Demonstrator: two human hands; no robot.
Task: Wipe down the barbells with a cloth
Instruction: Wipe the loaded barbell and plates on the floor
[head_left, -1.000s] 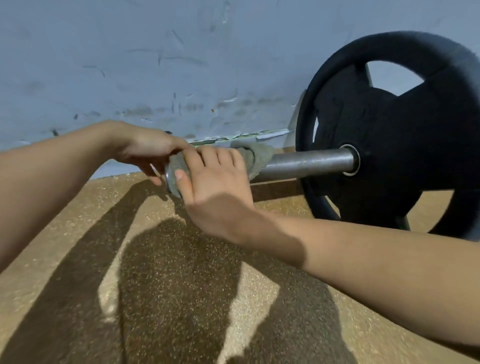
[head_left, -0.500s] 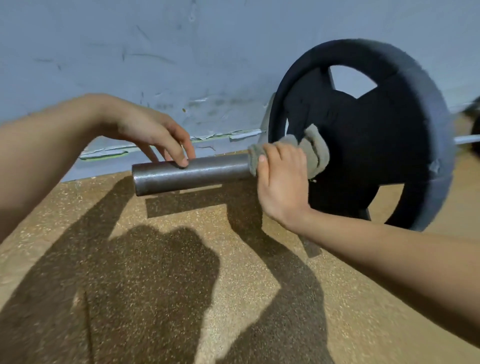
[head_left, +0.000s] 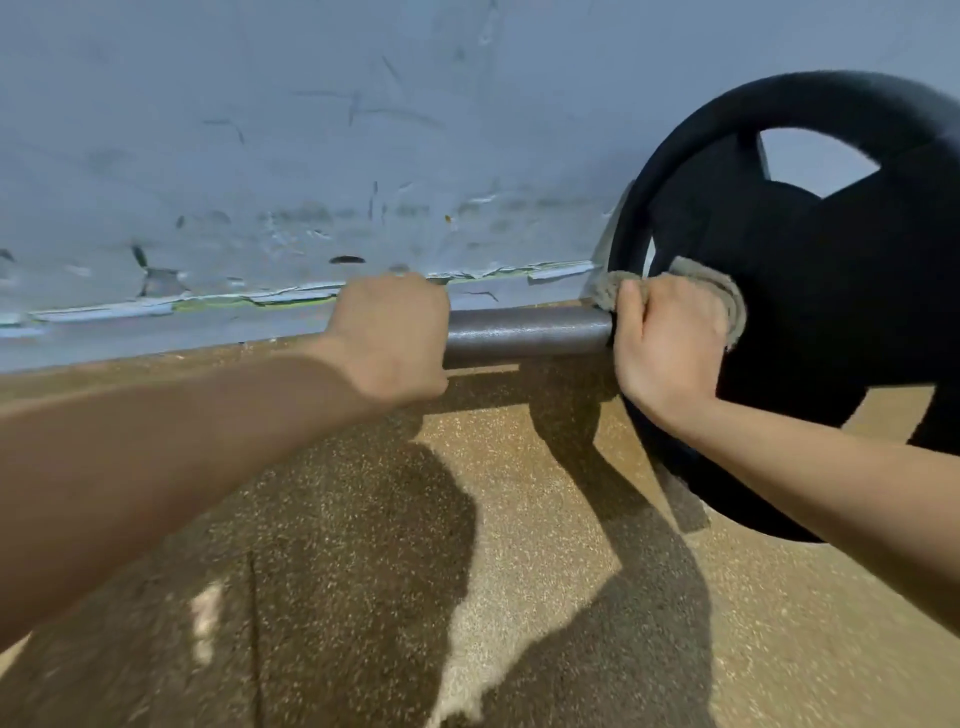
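Resting on the speckled floor (head_left: 519, 597) close to the scuffed blue wall (head_left: 363, 130), the barbell (head_left: 527, 335) shows only its thick steel end sleeve, which runs level from the left hand (head_left: 392, 338) to the black weight plate (head_left: 810, 312) standing upright on it. Steel like this is rigid and, with a plate loaded, heavy, so I judge it will not shift under wiping pressure, though it could roll on the plate's rim if pushed sideways. The sleeve's smooth finish looks slippery under a bare palm, so a full wrap is the sound way to steady it, and that is what the left hand does: its fingers are curled over the top of the sleeve at its free end, gripping it.

The cloth (head_left: 727, 301), grey and fuzzy, is soft and limp and will bunch or slip off unless it is squeezed round the metal. The right hand (head_left: 667, 343) holds it that way, fingers clamped on the cloth where the sleeve meets the plate, with folds of fabric spilling out above and to the right of the knuckles against the plate's face.

Bare steel lies between the 2 hands. The best place to take hold for wiping is wherever the cloth can encircle the sleeve fully; the plate's face is broad and flat and would need an open-palm rub instead. The long shaft beyond the plate is hidden.
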